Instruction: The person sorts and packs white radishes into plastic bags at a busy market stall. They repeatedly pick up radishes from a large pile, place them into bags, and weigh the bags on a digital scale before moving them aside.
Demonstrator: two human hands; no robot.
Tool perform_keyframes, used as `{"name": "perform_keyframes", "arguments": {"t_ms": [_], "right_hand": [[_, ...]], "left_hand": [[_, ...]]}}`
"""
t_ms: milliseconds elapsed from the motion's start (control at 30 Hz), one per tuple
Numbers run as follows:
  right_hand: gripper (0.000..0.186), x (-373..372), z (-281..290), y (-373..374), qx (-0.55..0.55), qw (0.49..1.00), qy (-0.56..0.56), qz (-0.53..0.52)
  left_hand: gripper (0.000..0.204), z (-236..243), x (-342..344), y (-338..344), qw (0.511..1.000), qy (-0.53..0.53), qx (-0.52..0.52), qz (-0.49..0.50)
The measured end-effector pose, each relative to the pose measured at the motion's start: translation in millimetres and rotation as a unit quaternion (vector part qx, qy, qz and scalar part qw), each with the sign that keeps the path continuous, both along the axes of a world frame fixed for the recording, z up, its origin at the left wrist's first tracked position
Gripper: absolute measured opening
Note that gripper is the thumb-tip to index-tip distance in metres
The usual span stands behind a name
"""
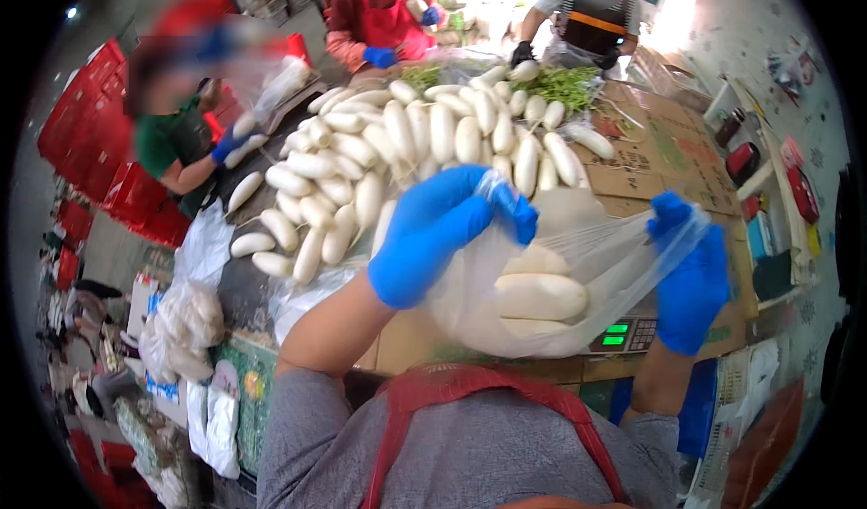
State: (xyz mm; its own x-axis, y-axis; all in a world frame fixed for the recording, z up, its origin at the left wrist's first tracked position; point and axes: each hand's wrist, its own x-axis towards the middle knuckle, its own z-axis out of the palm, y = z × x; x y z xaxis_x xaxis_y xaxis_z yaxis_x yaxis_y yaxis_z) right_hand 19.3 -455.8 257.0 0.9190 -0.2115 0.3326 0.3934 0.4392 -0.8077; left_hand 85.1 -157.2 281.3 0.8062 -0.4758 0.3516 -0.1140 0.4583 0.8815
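Observation:
My left hand (433, 229), in a blue glove, is closed on one side of the mouth of a clear plastic bag (465, 306). The bag's other side is gripped by my right hand (688, 274), also blue-gloved, so the film stretches between them. Several white radishes (542, 297) show through the film, lying in front of my chest. Just beyond the bag a large heap of white radishes (397, 130) covers the table. A scale with a lit green display (616, 334) sits beside the bag, close to my right hand; the bag hides part of it.
Cardboard (668, 139) covers the table's right part. Three people work around the far and left sides, handling radishes. Red crates (135, 202) are stacked at left, near a pile of plastic bags (181, 328). A shelf (768, 175) with small items stands at right. Green leaves (560, 86) lie far back.

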Motion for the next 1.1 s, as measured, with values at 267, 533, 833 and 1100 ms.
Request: {"name": "perform_keyframes", "arguments": {"t_ms": [267,533,833,1100], "right_hand": [[0.05,-11,-97,127,0.02,0.972,0.189,0.136],[0.044,15,-101,194,-0.289,0.932,0.1,0.195],[0.022,48,-95,201,-0.439,0.86,0.14,0.22],[0.02,-39,-241,140,-0.411,0.864,0.05,0.287]], "left_hand": [[0.025,-117,-41,149,0.96,0.124,0.007,0.253],[0.035,-82,-43,113,0.975,0.104,0.19,-0.041],[0.037,-103,14,140,0.828,-0.316,0.463,0.007],[0.029,-307,63,143,0.721,-0.077,0.593,0.35]]}}
